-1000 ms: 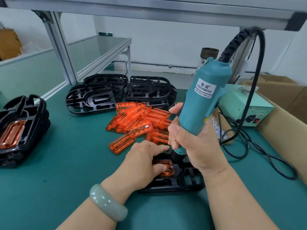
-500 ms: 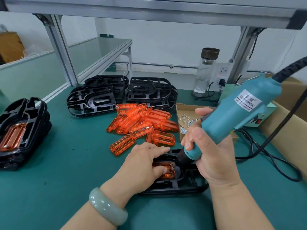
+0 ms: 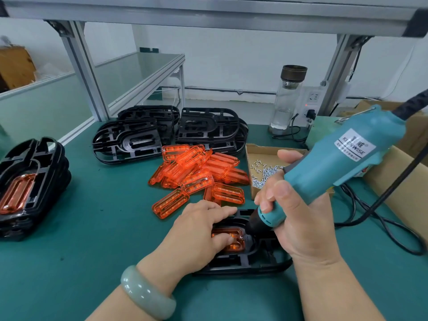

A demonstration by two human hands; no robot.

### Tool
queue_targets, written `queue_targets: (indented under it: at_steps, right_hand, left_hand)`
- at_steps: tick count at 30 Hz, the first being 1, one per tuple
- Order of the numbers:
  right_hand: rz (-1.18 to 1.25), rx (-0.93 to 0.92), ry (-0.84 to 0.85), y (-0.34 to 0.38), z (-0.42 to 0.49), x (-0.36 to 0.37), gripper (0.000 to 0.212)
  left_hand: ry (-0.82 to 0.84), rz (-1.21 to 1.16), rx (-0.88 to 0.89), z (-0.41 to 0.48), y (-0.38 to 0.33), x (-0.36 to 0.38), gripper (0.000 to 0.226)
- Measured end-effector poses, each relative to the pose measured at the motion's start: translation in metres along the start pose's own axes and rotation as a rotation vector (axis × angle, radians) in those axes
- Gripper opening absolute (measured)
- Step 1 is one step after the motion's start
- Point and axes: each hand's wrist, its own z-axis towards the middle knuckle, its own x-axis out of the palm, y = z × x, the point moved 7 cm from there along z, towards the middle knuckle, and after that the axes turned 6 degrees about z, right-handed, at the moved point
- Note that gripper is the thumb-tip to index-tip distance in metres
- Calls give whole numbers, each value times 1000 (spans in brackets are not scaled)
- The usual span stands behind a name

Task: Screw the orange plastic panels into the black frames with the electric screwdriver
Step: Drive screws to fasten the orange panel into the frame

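My left grip [image 3: 196, 232] lies spread and flat at lower centre of the picture, fingers straight across the far edge of a black frame [image 3: 245, 265] and thumb pressing down on the orange panel [image 3: 235, 245] seated in its oval recess. My right grip [image 3: 298, 218] is curled round the lower barrel of the teal screwdriver [image 3: 335, 163], which slants from the upper right down to the left; its dark tip meets the right end of that panel, though I cannot make out the bit or a screw there. The frame lies flat on the green counter [image 3: 92, 228]. Just above my left grip is a loose heap of panels [image 3: 199, 174], some overlapping, one lying apart at the lower left of the heap. Right of the heap sits a shallow cardboard box [image 3: 251, 149] holding small silver screws [image 3: 264, 174], scattered over its floor and partly hidden behind my right grip. Further up, at centre, bare frames [image 3: 129, 142] stand in stacks side by side. At the left edge another stack [image 3: 41, 163] shows an orange panel fitted into its top frame. A clear glass bottle [image 3: 287, 100] with a dark cap stands upright at upper right, near a wall socket; I cannot tell how much is in it. A black cord [image 3: 370, 205] loops over the counter at the right. A pale green bangle [image 3: 143, 295] sits on my left wrist.
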Motion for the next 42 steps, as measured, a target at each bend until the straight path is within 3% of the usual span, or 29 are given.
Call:
queue_targets:
  at_steps: [11,17,22,27,30,38,42]
  right_hand:
    - [-35,-15,51,6,1,11,41]
    - [101,20,-106,11,5,-4,60]
    - [187,34,-243,5,1,-21,29]
    - [300,60,-295,0,2,-30,27]
    - [339,75,-311,-1,3,-34,25]
    - [387,104,-361,-6,6,-43,34]
    - [376,114,-396,-9,6,-46,26]
  left_hand:
    - [8,27,15,0,-1,0,56]
    - [12,40,20,-1,-3,-1,56]
    - [-4,71,42,-4,-4,-2,51]
    - [-168,-38,84,3,-12,-28,29]
    - [-213,-21,117,26,-29,-43,27]
    - [50,217,172,121,-69,-21,29]
    - [250,313,44,154,-64,10,28]
